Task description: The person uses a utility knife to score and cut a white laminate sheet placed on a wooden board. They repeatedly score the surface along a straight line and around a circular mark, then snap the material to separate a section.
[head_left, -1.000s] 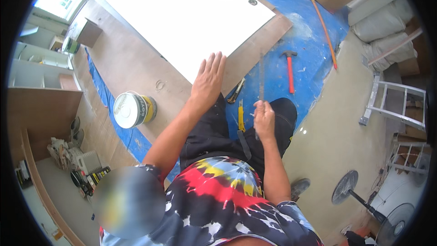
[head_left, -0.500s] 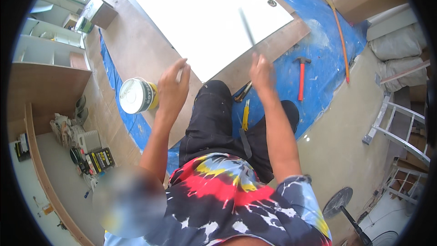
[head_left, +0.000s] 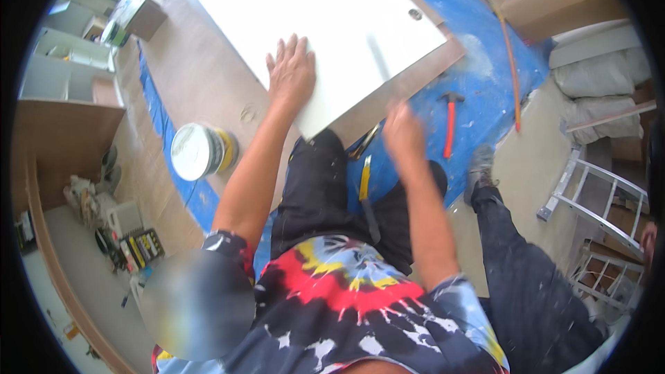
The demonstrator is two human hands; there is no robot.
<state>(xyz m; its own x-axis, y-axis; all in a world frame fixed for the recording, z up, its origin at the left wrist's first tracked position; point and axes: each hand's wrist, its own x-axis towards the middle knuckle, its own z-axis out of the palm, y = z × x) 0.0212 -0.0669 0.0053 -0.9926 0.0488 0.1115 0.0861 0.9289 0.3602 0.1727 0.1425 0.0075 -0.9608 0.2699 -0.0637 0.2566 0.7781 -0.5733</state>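
Note:
My left hand (head_left: pixel 291 76) lies spread on a white panel (head_left: pixel 332 7), which rests on brown board (head_left: pixel 194 76). My right hand (head_left: pixel 403 131), blurred, is closed on a long thin metal tool (head_left: pixel 378 55) angled over the panel's right edge; its exact kind is unclear. By my knees, two knives lie beside that hand: a dark one (head_left: pixel 362 144) and a yellow-handled one (head_left: pixel 365 179). A red-handled hammer (head_left: pixel 449 131) lies right of them. A lidded paint bucket (head_left: pixel 190 152) stands left of my left forearm.
Blue sheeting (head_left: pixel 488 114) covers floor beneath. Another person's dark-clad leg and shoe (head_left: pixel 502 242) are close at my right. An aluminium ladder (head_left: pixel 582 194), white sacks (head_left: pixel 596 73) and an orange pole (head_left: pixel 512 83) line the right. Shelving (head_left: pixel 76 55) and piled tools (head_left: pixel 138 246) are left.
My left hand has lifted from the panel's corner and settled farther up its left side. My right hand with the tool has moved, now blurred. Another person's leg has appeared at right.

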